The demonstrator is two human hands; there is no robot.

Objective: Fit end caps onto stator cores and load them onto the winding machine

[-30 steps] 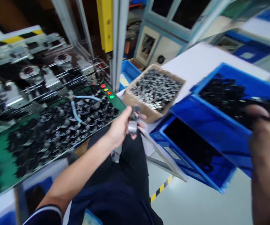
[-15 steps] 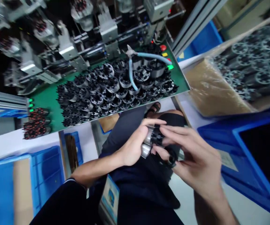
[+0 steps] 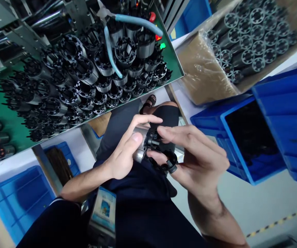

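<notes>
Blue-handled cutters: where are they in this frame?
Head view, top centre: the blue-handled cutters lie across the stacked metal cores, beside the red button.

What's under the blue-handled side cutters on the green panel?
Slotted metal cores with black end caps sit under the side cutters; the green panel beneath them is covered there.

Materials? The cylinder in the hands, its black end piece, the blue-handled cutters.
The cylinder looks like bare steel: silvery sheen. The black end piece looks like moulded plastic, matt, but could be coated metal. The blue-handled cutters have smooth, probably vinyl-dipped grips and bright steel-looking heads.
</notes>
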